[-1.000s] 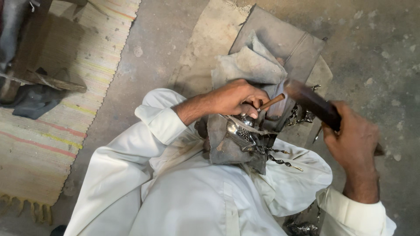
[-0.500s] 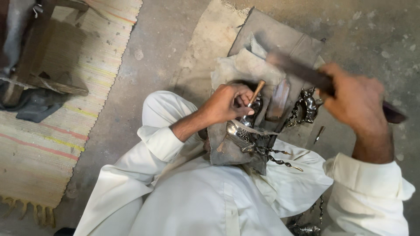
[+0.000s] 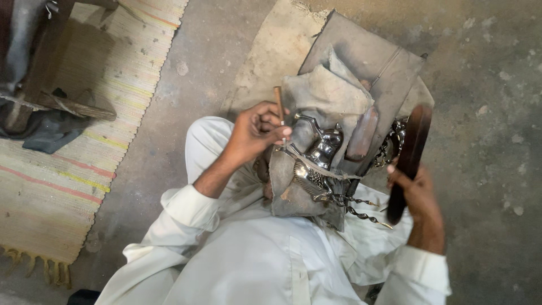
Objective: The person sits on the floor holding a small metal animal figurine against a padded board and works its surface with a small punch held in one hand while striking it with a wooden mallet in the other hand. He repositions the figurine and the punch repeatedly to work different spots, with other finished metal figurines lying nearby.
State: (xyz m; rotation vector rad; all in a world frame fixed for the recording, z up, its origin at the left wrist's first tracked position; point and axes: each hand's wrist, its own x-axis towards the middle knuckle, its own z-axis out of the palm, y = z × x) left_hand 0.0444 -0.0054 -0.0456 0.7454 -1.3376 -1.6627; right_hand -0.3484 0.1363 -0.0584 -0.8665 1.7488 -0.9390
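Seen from above, seated on a bare grey concrete floor (image 3: pixel 226 62), dressed in loose white clothing (image 3: pixel 254 265). Left hand (image 3: pixel 254 133) at frame centre, fingers closed tight around a thin wooden-handled punch tool (image 3: pixel 279 107), held nearly upright with its tip down against a shiny silver metal ornament (image 3: pixel 319 161). Ornament lying just right of centre, bedded on a folded, dirty grey cloth pad (image 3: pixel 324 99) and strapped across by a pale band; twisted metal legs or rods sticking out towards the lower right. Right hand (image 3: pixel 415 195) at right of centre, fingers wrapped shut around the lower part of a long, dark, flat wooden mallet stick (image 3: pixel 409 158), raised steeply with its upper end near the pad's right edge, apart from the punch. Beneath the cloth, a grey flat slab (image 3: pixel 367 53) reaching to the upper middle of the frame. Small dark chain-like metal piece (image 3: pixel 392 144) between slab and mallet, detail too small to make out. Along the left edge, a striped woven mat (image 3: pixel 62 192) with a fringe at the lower left; on it, upper left, a dark wooden stool frame (image 3: pixel 45 79) and a crumpled dark blue-grey rag (image 3: pixel 48 133).
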